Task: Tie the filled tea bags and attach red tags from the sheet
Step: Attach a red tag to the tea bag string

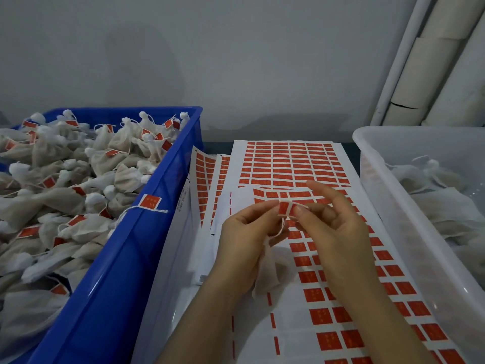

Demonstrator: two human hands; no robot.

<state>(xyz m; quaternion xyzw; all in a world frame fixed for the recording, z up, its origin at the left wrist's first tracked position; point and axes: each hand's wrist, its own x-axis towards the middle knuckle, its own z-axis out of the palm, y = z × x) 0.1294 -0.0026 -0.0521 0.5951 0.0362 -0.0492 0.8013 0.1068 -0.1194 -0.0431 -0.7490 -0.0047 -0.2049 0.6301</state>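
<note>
Both bare hands meet over the white sheets of small red rectangular tags [296,164]; the left hand [245,240] and right hand [333,227] together pinch one small red paper tag [284,208], a thin white string [281,228] looping below it; a pale fabric tea bag [266,274] hangs under the left palm; at left a blue plastic crate [126,258] holds a heap of tied, tagged bags [65,185]; at right a translucent white plastic tub [420,232] holds more pale bags [441,195].
</note>
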